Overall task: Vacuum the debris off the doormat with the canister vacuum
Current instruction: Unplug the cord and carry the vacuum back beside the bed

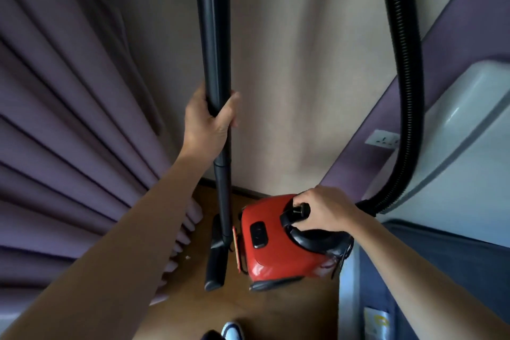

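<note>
A view looking steeply down into a room corner. In the centre of the frame, the left hand (209, 119) is wrapped around a tall black vacuum wand (216, 50) that rises upright out of the top edge. The wand runs down to a narrow black floor nozzle (216, 262) resting on the wooden floor (270, 309) in the lower centre.

Just right of the nozzle, nearly touching it, sits the red canister vacuum (271, 240). The right hand (324, 210) is closed over the black carry handle (296, 214) on top of the canister. A ribbed black hose (408, 91) leaves the canister's right side and loops up along the right of the frame, out of the top edge.

The space is tight. Pleated purple curtains (63, 119) fill the whole left side, their hem reaching the floor beside the nozzle. A pale wall (303, 63) stands behind, meeting the floor at a dark skirting edge just above the canister. To the right, a purple wall band carries a white socket (382, 139), and a white appliance or cabinet (469, 124) presses close to the canister. Only a narrow strip of bare wood floor lies open at the bottom centre, where the toe of a white shoe (231, 330) shows.

No doormat can be seen in this view. A small pale speck (188, 257) lies on the floor left of the nozzle.
</note>
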A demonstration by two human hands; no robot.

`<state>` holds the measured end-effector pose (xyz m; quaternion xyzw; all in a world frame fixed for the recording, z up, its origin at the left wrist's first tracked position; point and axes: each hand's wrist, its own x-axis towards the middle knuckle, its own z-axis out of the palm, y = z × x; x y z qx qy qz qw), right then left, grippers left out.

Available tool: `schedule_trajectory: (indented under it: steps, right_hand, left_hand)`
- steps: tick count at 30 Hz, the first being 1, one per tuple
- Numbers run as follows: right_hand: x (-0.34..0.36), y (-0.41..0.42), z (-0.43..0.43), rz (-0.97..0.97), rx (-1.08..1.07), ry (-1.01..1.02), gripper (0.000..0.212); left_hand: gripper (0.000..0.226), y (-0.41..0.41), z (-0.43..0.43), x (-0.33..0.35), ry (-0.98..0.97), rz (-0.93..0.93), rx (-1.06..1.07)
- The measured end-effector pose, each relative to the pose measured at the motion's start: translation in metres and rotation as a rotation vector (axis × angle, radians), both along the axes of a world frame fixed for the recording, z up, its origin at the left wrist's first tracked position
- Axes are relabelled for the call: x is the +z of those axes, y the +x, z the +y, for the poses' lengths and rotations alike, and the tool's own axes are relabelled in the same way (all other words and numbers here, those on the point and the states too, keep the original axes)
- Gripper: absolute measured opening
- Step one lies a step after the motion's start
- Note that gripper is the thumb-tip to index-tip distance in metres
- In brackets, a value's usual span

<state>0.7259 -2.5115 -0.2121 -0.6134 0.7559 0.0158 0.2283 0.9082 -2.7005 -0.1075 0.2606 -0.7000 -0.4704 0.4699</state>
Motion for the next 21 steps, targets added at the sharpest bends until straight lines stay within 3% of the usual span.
schedule_trajectory:
  steps: [5, 7, 9, 11, 16, 21]
  right_hand:
    - [0.131, 0.019, 0.014, -0.014, -0.033, 0.000, 0.052]
    - [0.172, 0.030, 0.019, -0.019, -0.032, 0.001, 0.051]
    - [0.202, 0.042, 0.024, -0.026, -0.043, 0.005, 0.051]
    - [0.223, 0.051, 0.031, -0.026, -0.065, 0.003, 0.058]
    - [0.252, 0.064, 0.035, -0.006, -0.072, -0.070, 0.070]
    - [0.260, 0.073, 0.021, -0.016, -0.020, -0.067, 0.065]
  left_hand:
    - [0.015, 0.022, 0.018, 0.118, 0.035, -0.014, 0.020]
    - [0.010, 0.033, 0.028, 0.152, 0.036, -0.030, -0.004]
    - [0.019, 0.044, 0.035, 0.177, 0.035, -0.033, -0.011]
    - [0.025, 0.056, 0.042, 0.193, 0.031, -0.021, -0.008]
    - [0.010, 0.081, 0.050, 0.213, -0.028, 0.001, 0.039]
    - [0.013, 0.098, 0.056, 0.213, -0.006, 0.013, 0.149]
